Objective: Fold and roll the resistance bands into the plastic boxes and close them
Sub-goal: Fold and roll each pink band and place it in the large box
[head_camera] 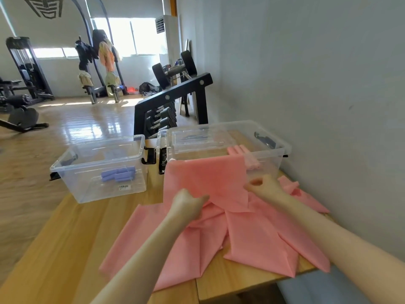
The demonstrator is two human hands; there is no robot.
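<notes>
Pink resistance band [219, 227]: heaped loose on bench [54, 249], one flat length lifted. Left hand [188, 205], right hand [266, 186]: fingers pinch its two sides. Step: folding. Next, likely: halve, roll, stow with pink rolls [237, 150] in right box [274, 148]. Left box [98, 167]: purple rolls [118, 174]; both unlidded.

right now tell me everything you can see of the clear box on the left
The clear plastic box on the left is a rectangular open-topped tub with see-through walls and a rolled rim. Black clip handles sit at its two short ends. It stands upright near the far left edge of the light wooden table. Several purple rolled bands lie inside on its floor. A small barcode sticker is on its front wall. No lid is on it, and neither hand touches it.
</notes>
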